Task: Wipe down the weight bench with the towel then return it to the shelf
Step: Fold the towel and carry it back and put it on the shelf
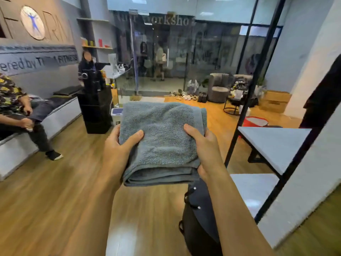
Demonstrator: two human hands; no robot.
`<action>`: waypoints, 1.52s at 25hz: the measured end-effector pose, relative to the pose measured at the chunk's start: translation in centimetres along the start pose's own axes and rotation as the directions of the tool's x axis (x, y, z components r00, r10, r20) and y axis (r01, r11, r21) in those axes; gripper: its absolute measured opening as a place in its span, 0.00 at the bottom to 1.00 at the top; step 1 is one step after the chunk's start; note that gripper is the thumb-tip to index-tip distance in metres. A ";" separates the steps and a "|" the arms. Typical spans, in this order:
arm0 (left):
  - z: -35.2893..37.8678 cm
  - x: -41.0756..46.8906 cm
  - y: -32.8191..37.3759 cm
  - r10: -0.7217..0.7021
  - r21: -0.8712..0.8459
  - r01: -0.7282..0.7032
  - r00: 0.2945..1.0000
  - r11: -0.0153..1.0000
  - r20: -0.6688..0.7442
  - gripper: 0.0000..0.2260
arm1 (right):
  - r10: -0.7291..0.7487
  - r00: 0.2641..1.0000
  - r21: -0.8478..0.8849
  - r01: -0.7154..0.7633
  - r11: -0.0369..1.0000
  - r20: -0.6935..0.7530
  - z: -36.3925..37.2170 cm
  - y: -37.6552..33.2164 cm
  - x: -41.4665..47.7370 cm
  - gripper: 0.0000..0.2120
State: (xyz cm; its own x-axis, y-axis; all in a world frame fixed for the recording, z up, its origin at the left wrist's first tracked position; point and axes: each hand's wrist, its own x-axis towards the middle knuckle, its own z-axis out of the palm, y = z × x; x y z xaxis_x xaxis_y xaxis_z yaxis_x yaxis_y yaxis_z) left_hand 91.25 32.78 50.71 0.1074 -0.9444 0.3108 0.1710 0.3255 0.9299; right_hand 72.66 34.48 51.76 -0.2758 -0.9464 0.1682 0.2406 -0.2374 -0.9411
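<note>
**Folded towel held mid-frame**

A black-framed shelf [273,145] with white boards fills the right of the frame. At centre, the folded grey towel [162,141] is gripped by the left hand [118,146] and right hand [204,145], thumbs on top.

Towel [162,137] between both hands; shelf [273,145] right — floor [55,200] below.

1 folded grey towel [162,137], 2 hands, left [118,150] and right [204,145], 2 white shelf boards [273,145], 1 red bucket [255,121], 1 grey armchair [219,89], 1 cardboard box [275,101].
</note>
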 end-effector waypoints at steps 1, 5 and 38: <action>1.2 4.9 -1.6 -0.026 -0.001 0.026 0.999 1.000 0.024 0.14 | 0.012 0.999 -0.020 -0.013 1.000 -0.040 0.3 0.4 4.5 0.07; 8.0 22.7 -8.3 -0.074 -0.010 0.077 0.983 0.997 0.166 0.11 | -0.043 0.979 -0.043 0.035 0.998 -0.201 -1.0 2.5 21.9 0.08; 91.6 61.4 -48.2 0.102 0.163 0.433 -0.526 0.886 0.844 0.13 | -0.236 -0.588 -0.446 0.240 0.862 -0.773 -45.0 9.8 77.0 0.14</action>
State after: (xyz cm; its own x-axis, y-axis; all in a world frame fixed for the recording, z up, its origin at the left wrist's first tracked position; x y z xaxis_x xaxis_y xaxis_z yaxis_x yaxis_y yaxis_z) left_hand -0.13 -45.20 42.96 -0.8661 0.4903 0.0970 0.0383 -0.1284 0.9910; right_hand 11.86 -30.82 42.31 -0.6143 0.7823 -0.1034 -0.2739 -0.3342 -0.9018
